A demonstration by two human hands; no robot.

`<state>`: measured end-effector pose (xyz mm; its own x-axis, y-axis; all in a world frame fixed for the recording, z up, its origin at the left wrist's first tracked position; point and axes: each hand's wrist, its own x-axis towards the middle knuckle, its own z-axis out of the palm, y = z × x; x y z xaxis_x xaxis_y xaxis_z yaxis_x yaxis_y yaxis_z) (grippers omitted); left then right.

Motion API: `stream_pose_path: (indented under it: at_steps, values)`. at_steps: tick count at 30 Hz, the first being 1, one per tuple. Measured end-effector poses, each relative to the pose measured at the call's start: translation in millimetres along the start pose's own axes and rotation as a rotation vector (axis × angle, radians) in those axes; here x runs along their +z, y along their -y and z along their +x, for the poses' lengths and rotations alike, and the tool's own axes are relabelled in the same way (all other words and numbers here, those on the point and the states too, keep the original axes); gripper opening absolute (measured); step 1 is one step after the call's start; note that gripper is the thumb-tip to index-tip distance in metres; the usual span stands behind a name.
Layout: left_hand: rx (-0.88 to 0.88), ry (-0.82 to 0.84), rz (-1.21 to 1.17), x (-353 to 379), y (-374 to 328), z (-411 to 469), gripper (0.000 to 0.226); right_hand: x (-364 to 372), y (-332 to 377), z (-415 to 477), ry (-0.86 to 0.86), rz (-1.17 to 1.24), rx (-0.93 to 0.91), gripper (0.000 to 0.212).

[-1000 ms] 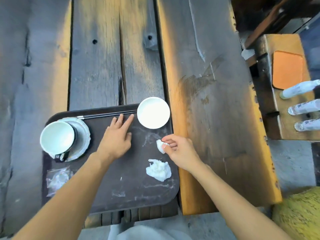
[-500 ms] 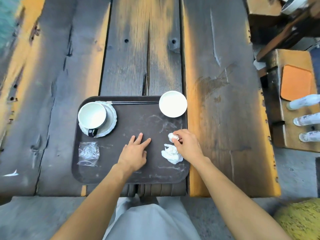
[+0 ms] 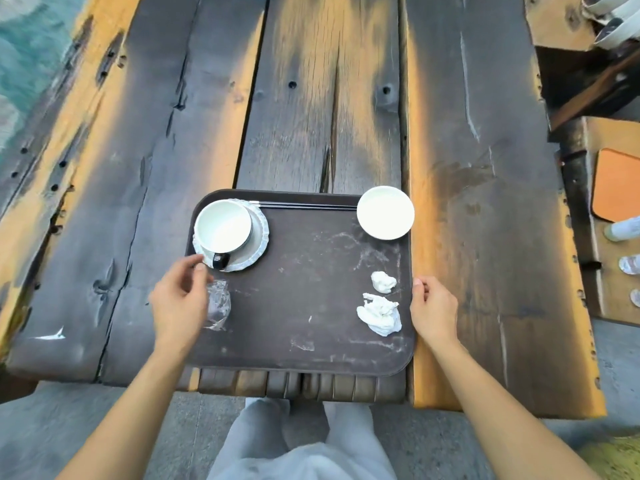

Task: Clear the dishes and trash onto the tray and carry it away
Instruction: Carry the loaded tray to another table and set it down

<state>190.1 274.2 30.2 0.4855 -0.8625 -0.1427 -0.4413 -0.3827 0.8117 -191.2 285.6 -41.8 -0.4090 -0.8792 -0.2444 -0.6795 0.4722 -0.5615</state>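
Observation:
A dark brown tray (image 3: 304,303) lies at the near edge of the wooden table (image 3: 346,98). On it stand a white cup (image 3: 223,225) on a pale saucer (image 3: 259,242), black chopsticks (image 3: 304,205) along the far rim, and a white bowl (image 3: 385,213) at the far right corner. Two crumpled tissues, a small one (image 3: 383,282) and a larger one (image 3: 379,315), lie near the right rim. A clear plastic wrapper (image 3: 219,306) lies at the left. My left hand (image 3: 180,301) hovers over the tray's left rim, fingers apart. My right hand (image 3: 433,306) rests against the right rim, holding nothing.
A wooden stand at the right carries an orange pad (image 3: 616,188) and several white bottles (image 3: 623,230). Stacked white dishes (image 3: 613,26) show at the top right. The tray's near rim overhangs the table's front edge, above my grey trousers (image 3: 298,445).
My right hand let go of the small tissue and moved out to the tray's right rim. My left hand slid from the tray's middle to its left rim. The view pulled back.

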Motion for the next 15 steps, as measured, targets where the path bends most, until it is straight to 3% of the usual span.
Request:
stream_pose_path:
  at_steps: [5, 12, 15]
  values:
    - [-0.132, -0.101, 0.128, -37, 56, 37, 0.022, 20, 6, -7, -0.084, 0.005, 0.061, 0.025]
    - [-0.078, 0.162, 0.167, -29, 99, 70, 0.014, 37, 2, -9, -0.207, -0.017, 0.028, 0.024]
    - [-0.053, 0.153, 0.163, -17, 109, 74, 0.016, 41, 1, -10, -0.235, -0.020, 0.009, 0.029]
